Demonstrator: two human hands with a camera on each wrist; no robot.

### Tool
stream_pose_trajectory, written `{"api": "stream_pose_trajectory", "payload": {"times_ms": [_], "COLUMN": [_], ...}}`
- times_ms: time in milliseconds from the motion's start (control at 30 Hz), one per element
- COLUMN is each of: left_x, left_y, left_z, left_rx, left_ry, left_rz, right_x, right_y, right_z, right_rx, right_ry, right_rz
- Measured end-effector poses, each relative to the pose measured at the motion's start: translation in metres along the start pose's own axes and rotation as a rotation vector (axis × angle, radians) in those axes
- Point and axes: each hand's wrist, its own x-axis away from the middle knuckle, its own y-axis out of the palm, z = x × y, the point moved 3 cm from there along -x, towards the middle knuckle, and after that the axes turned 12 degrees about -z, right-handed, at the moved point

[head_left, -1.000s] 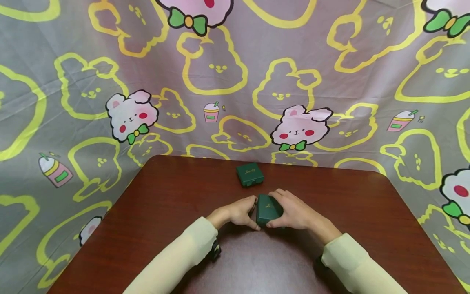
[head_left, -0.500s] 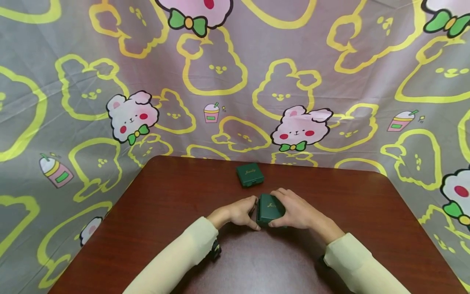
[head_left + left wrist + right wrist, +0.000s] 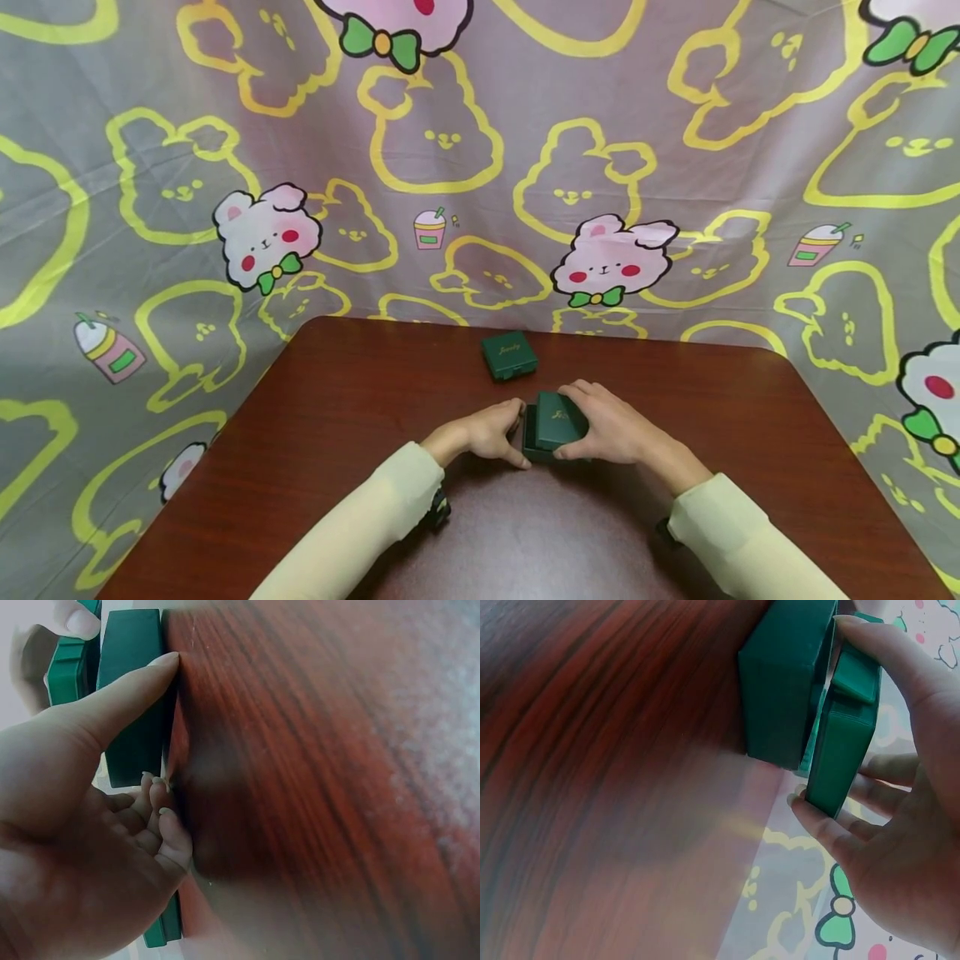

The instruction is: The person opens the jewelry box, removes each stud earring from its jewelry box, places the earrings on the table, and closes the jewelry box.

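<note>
A green box base (image 3: pixel 546 455) stands on the table in front of me. My left hand (image 3: pixel 491 431) holds it at its left side; in the left wrist view the thumb lies along the box wall (image 3: pixel 135 742) and the fingers bend at its corner. My right hand (image 3: pixel 609 427) grips a flat green lid (image 3: pixel 557 423) with gold lettering, thumb at one edge and fingers at the opposite one. The lid is tilted and shifted right over the base, whose dark inside shows at the left. In the right wrist view a gap parts the lid (image 3: pixel 841 750) from the base (image 3: pixel 780 697).
Behind the hands lies another flat green box (image 3: pixel 510 353), closed, with gold lettering and a front tab. The dark red wooden table (image 3: pixel 360 392) meets a grey cloth (image 3: pixel 480 208) printed with cartoon bears and rabbits at its back and sides.
My right hand has raised the lid and moved it slightly right, uncovering the left part of the base. The left hand has stayed in place beside the base.
</note>
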Motion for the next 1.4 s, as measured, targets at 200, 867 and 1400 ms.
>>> {"api": "stream_pose_trajectory", "payload": {"times_ms": [200, 867, 1400], "left_x": [0.001, 0.002, -0.001], "left_y": [-0.001, 0.002, -0.001], "left_z": [0.0, -0.001, -0.001], "left_rx": [-0.008, -0.022, -0.047], "left_ry": [-0.018, -0.013, -0.007], "left_rz": [-0.007, 0.001, 0.007], "right_x": [0.003, 0.01, 0.023], "right_y": [0.0, 0.0, -0.005], "right_z": [0.002, 0.012, 0.029], "right_rx": [-0.001, 0.0, 0.007], "right_ry": [0.014, 0.023, 0.052], "right_rz": [-0.01, 0.001, 0.011]}}
